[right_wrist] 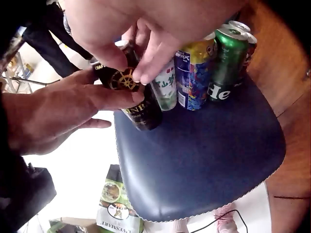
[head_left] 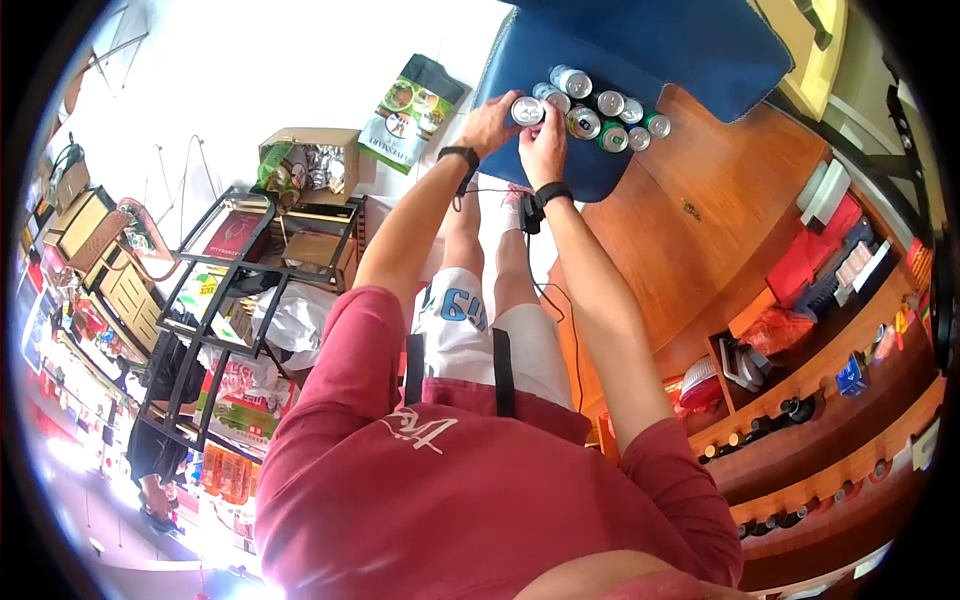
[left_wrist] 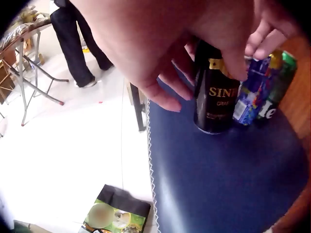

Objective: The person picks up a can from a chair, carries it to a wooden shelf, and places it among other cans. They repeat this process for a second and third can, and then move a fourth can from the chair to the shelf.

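Note:
In the head view a black beer can [head_left: 528, 112], its silver top facing up, stands between my two hands over the near-left side of the blue padded seat [head_left: 500, 150]. My left hand [head_left: 487, 127] grips it from the left, and the thumb lies across its side in the right wrist view. Fingers of my right hand [head_left: 543, 152] pinch the upper part of the can [right_wrist: 146, 114] from the other side. Right beside it stand a white-and-green can [right_wrist: 166, 90], a blue-and-yellow can [right_wrist: 194, 80] and a green can [right_wrist: 226, 63], in a group with several others.
A green-and-black bag [head_left: 412, 112] lies on the white floor left of the seat. An open cardboard box [head_left: 335, 165] and a black rack [head_left: 240, 270] are further left. To the right are a wooden surface [head_left: 690, 220] and shelves. A person's dark-trousered legs [left_wrist: 77, 39] are behind.

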